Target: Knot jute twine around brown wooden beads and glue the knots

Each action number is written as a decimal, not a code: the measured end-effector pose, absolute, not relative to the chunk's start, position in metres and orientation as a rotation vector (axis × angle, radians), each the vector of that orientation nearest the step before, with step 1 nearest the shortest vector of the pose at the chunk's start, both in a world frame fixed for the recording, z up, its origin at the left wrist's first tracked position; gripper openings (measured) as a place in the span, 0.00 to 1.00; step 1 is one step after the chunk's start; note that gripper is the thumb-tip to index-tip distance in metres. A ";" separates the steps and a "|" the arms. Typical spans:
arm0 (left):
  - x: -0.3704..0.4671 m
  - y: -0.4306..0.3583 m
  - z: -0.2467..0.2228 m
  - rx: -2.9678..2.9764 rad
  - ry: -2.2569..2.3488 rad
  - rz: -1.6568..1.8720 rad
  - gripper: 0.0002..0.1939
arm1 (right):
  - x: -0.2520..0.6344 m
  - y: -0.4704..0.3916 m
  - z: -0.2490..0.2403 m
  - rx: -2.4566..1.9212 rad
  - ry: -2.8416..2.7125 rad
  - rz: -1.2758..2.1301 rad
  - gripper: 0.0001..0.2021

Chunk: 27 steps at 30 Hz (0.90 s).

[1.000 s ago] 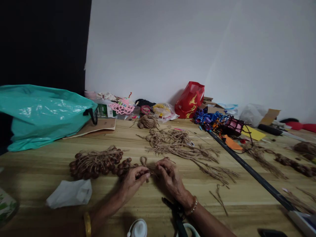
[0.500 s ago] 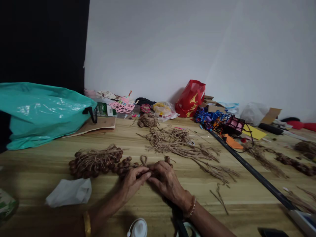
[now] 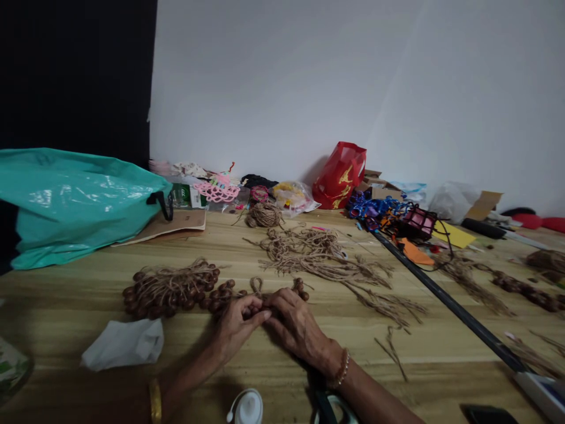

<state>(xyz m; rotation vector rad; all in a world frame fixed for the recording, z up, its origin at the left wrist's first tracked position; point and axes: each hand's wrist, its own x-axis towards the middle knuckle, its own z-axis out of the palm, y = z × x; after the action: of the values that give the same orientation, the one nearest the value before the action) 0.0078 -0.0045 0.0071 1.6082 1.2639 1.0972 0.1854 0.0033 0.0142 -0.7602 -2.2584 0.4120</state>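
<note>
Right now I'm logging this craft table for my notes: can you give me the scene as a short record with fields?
left hand: fingers pinching jute cord, beside the right
right hand: fingers on the same cord, beaded bracelet on wrist
beaded bundle: left of the hands
loose cords: beyond the hands
white tissue: near left
surface: wooden table

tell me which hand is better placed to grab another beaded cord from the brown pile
Left, probably. The left hand lies right beside the bead pile, while the right hand sits on its far side.
</note>
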 end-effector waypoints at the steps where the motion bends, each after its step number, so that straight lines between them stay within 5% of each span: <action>1: 0.008 -0.005 0.007 1.598 1.272 1.099 0.11 | 0.185 0.003 0.015 -0.760 -2.253 0.414 0.06; 27: 0.007 -0.004 0.005 1.521 1.246 1.050 0.13 | 0.186 0.005 0.010 -0.822 -2.237 0.376 0.05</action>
<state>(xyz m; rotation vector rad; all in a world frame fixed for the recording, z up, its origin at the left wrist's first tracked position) 0.0072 -0.0042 0.0055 1.5212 1.2465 1.0504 0.1859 0.0053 0.0103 -0.8218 -2.2370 0.3761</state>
